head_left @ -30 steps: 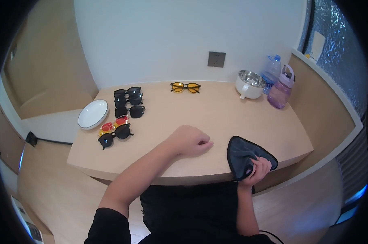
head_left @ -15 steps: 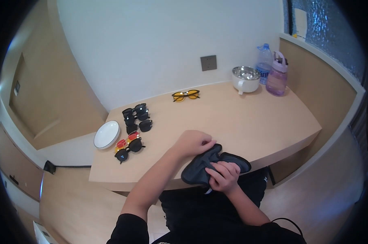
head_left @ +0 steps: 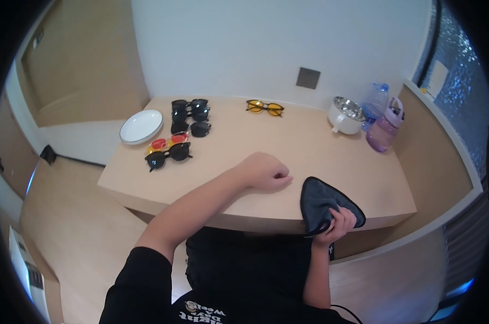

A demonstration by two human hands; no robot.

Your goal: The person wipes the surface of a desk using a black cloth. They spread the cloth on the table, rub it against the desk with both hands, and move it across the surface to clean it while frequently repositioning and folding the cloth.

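My right hand (head_left: 339,224) grips a dark grey cloth (head_left: 320,197) with black edging at the table's front edge. The cloth is bunched around my fingers, and its upper part fans out over the tabletop. To the left of the cloth and apart from it, my left hand (head_left: 266,173) is curled into a fist just above the table. Its thumb points right, and nothing shows sticking out of it. At the left of the table are several pairs of sunglasses; closest to my left forearm is a black pair (head_left: 170,155), overlapping red-and-yellow-lensed glasses (head_left: 159,143).
Behind those, more dark sunglasses (head_left: 190,114) lie in a column beside a white plate (head_left: 142,127). Yellow-lensed glasses (head_left: 265,108) rest near the wall. A white cup with a metal inside (head_left: 346,116), a clear blue bottle (head_left: 378,102) and a purple bottle (head_left: 385,129) stand back right, by a partition (head_left: 444,135).
The view has shifted. My right hand has moved right with the cloth, away from my left hand, which was right at the cloth's edge before.
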